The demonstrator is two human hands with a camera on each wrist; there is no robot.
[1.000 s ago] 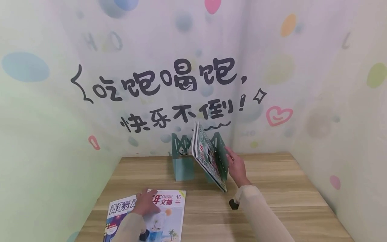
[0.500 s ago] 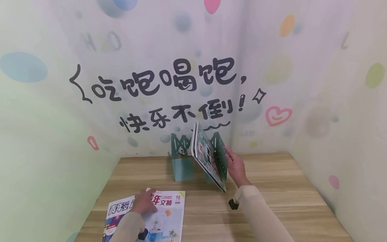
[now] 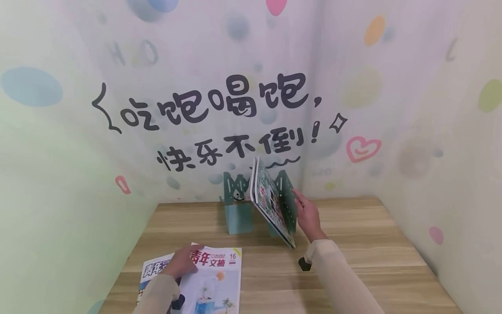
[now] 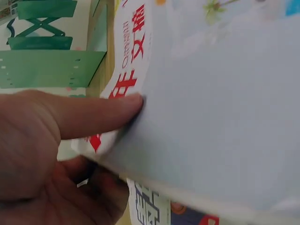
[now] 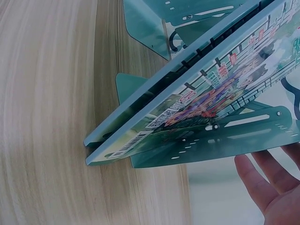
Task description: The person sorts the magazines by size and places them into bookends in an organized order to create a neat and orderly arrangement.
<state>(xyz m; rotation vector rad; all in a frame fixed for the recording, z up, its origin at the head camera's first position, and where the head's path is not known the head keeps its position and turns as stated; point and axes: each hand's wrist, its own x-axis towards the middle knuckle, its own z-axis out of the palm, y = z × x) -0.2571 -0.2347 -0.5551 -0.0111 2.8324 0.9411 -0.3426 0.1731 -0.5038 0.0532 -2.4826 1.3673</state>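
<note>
My left hand (image 3: 181,261) pinches the left edge of a white magazine (image 3: 219,283) with red title characters. In the left wrist view the thumb (image 4: 103,112) lies on its cover and the other fingers are beneath the bent edge. Another magazine (image 3: 154,267) with outlined characters lies partly under it. My right hand (image 3: 309,220) touches the outer right side of a green expandable bookend (image 3: 289,203) with its fingertips, fingers fairly straight. Two thin comic-style books (image 3: 270,205) lean tilted inside the bookend, their lower ends jutting out in front.
The bookend's left panel (image 3: 238,218) stands near the back of the wood-grain table (image 3: 345,261). A printed curtain-like wall (image 3: 235,52) closes off the back, with walls at both sides.
My left hand has moved slightly left and down, from lying across the magazines to pinching the top one's left edge. The right hand, bookend and leaning books stay put.
</note>
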